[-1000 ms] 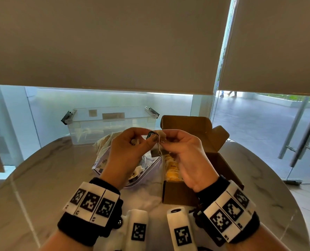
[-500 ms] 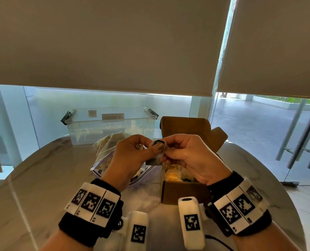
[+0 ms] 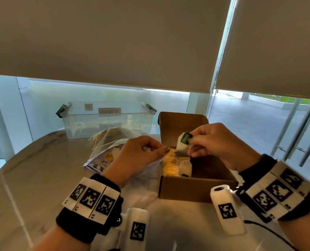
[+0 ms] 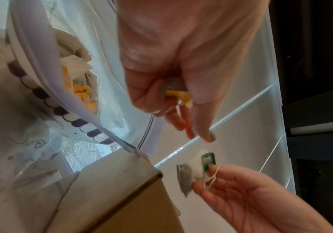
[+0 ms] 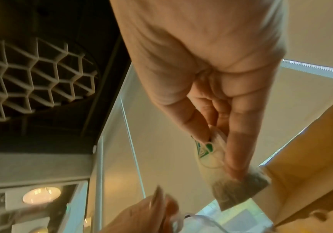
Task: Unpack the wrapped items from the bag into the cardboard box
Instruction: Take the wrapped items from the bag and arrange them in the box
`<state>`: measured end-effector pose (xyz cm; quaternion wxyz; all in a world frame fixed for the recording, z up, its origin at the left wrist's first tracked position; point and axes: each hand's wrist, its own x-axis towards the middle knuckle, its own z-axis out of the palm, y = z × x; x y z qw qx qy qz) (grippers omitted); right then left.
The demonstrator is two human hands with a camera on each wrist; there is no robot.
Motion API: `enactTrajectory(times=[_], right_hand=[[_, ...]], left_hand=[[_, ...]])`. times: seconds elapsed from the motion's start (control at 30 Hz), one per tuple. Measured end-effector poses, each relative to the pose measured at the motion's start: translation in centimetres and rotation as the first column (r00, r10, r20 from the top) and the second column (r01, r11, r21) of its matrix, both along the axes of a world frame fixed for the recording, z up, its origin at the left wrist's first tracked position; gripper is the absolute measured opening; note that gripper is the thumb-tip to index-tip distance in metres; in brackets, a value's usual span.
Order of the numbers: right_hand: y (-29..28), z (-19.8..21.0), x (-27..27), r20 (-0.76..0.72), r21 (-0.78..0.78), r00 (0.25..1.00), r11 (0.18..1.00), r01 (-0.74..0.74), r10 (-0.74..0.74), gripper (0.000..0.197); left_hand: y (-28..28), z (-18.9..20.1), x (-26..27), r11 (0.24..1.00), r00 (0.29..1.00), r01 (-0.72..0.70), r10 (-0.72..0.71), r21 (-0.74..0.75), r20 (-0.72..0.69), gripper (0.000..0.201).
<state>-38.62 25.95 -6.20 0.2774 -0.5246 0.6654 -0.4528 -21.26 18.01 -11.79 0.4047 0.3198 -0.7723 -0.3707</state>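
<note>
Nearest the camera, the two wrists carry black bands with white coded blocks. Above the desk, at about 7 o'clock of the cardboard box, the left hand has its fingers curled in, and the left wrist view shows a small yellow-wrapped item tucked between thumb and fingers (only a corner of it shows). The right hand hovers over the open box, at roughly 1 o'clock from the left hand and apart from it, and pinches a tea bag with a green tag between thumb and fingertips; the bag's grey pouch hangs below the fingers, and a thin white string loops beside the thumb.

The box sits on the desk with its lid flap standing up at the far side. Inside, along its left wall, lie yellow wrapped items and some pale ones (too blurred to count). Just beside the box, at its 9 o'clock, lies a clear plastic bag with a purple-and-white edge, its mouth open toward the box, more yellow and white packets inside.

Farther off, at 11 o'clock of the box, a clear lidded tub stands near the desk's far edge. Beyond it hang beige roller blinds over glass.
</note>
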Motion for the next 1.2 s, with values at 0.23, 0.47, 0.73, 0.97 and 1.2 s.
enactTrajectory(times=[0.23, 0.47, 0.73, 0.97, 1.2], right_hand=[[-0.8, 0.2, -2.1, -0.375, 0.434, 0.919, 0.899, 0.055, 0.125, 0.005], [-2.7, -1.4, -1.6, -0.412, 0.695, 0.867, 0.713, 0.099, 0.281, 0.018], [-3.9, -2.5, -1.2, -0.154, 0.652, 0.984, 0.757, 0.036, 0.086, 0.025], [-3.9, -3.4, -1.0, -0.128, 0.578, 0.991, 0.809, 0.104, -0.036, 0.021], [-2.5, -1.3, -1.0, -0.174, 0.588, 0.984, 0.806, 0.068, 0.044, 0.025]], left_hand=[[-0.4, -1.4, 0.1, 0.992, 0.936, 0.125, -0.120, 0.004, 0.331, 0.021], [-0.4, -1.3, 0.0, 0.992, 0.936, 0.123, -0.125, 0.028, 0.328, 0.025], [-0.5, -1.3, 0.1, 0.993, 0.935, 0.115, -0.122, 0.042, 0.333, 0.026], [-0.4, -1.3, 0.3, 0.992, 0.935, 0.115, -0.125, 0.050, 0.332, 0.026], [0.7, 0.2, -0.2, 0.964, 0.991, 0.087, -0.108, 0.252, 0.073, 0.051]])
